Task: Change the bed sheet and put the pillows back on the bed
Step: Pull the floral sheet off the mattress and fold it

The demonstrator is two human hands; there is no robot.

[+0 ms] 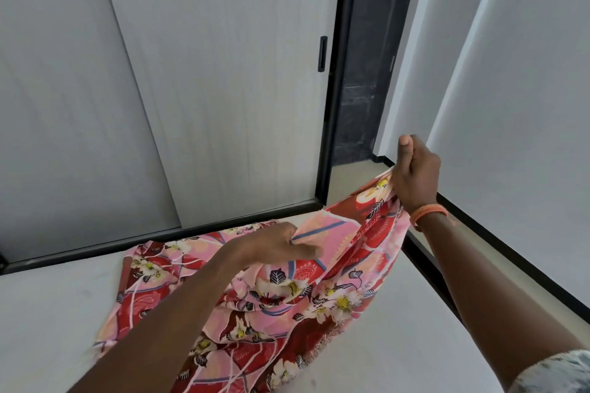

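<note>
I see left hand (287,244) and right hand (415,175) both pinching the floral sheet (319,293) edge, apart, prob. to spread it over the mattress (415,344).

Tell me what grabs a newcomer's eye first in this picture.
The floral sheet in red and pink, low in the middle, spills over a pale surface. The left hand pinches its edge at centre, while the right hand, with an orange wristband, grips a bunched part higher to the right. Grey sliding doors fill the background.
</note>
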